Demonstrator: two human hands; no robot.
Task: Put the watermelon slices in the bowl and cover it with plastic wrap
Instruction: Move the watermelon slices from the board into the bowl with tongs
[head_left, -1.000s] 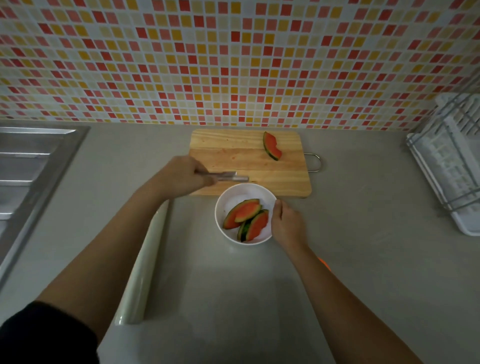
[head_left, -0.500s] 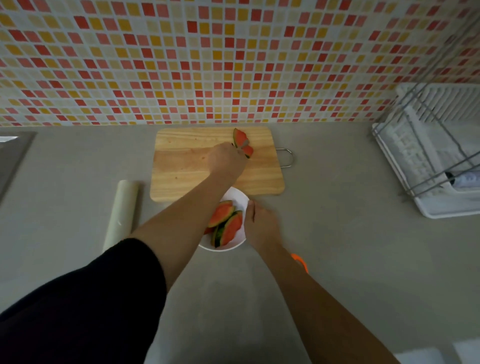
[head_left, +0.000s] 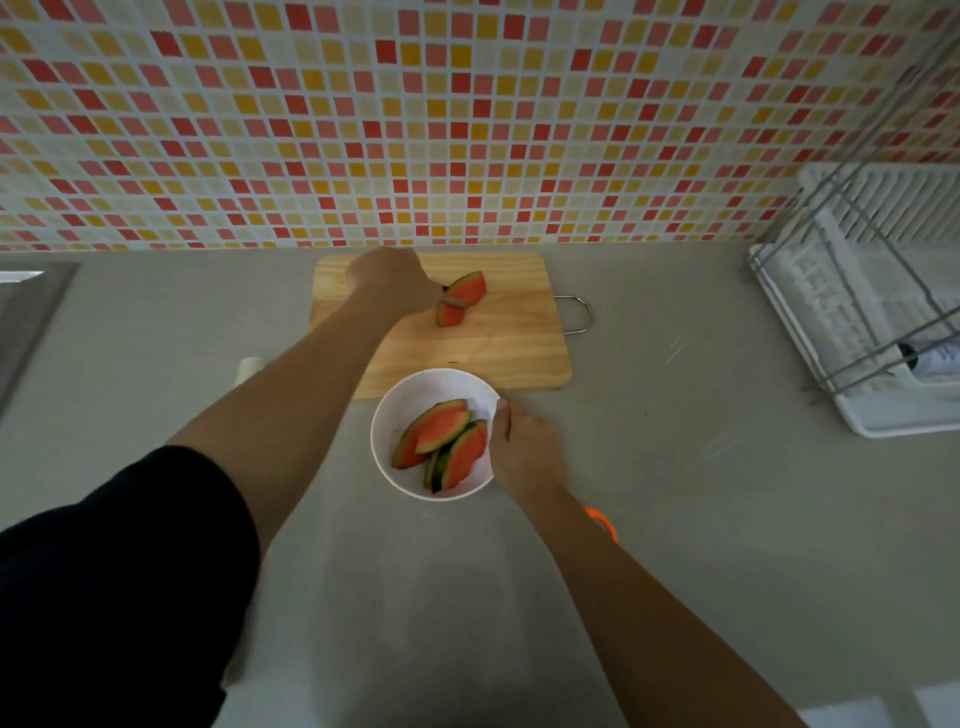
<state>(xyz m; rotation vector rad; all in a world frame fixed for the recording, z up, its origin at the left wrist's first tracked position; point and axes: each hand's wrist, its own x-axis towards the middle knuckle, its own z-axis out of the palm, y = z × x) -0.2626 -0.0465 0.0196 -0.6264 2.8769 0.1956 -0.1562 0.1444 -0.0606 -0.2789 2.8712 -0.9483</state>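
A white bowl (head_left: 402, 410) sits on the grey counter just in front of the wooden cutting board (head_left: 514, 353). Two or three watermelon slices (head_left: 441, 436) lie in it. One more watermelon slice (head_left: 465, 296) lies on the board's far half. My left hand (head_left: 392, 278) reaches over the board and grips a thin metal utensil (head_left: 453, 302) whose tip lies across that slice. My right hand (head_left: 524, 447) holds the bowl's right rim, thumb on the edge. The plastic wrap roll (head_left: 250, 366) lies left of the board, mostly hidden under my left arm.
A white dish rack (head_left: 872, 322) with wire bars stands at the right, against the tiled wall. A steel sink edge (head_left: 31, 306) shows at the far left. Something orange (head_left: 602, 522) peeks out from under my right forearm.
My left hand has carried the utensil from the board's near edge to the slice on the far half. The slice now lies turned under the utensil tip. My right hand stays on the bowl.
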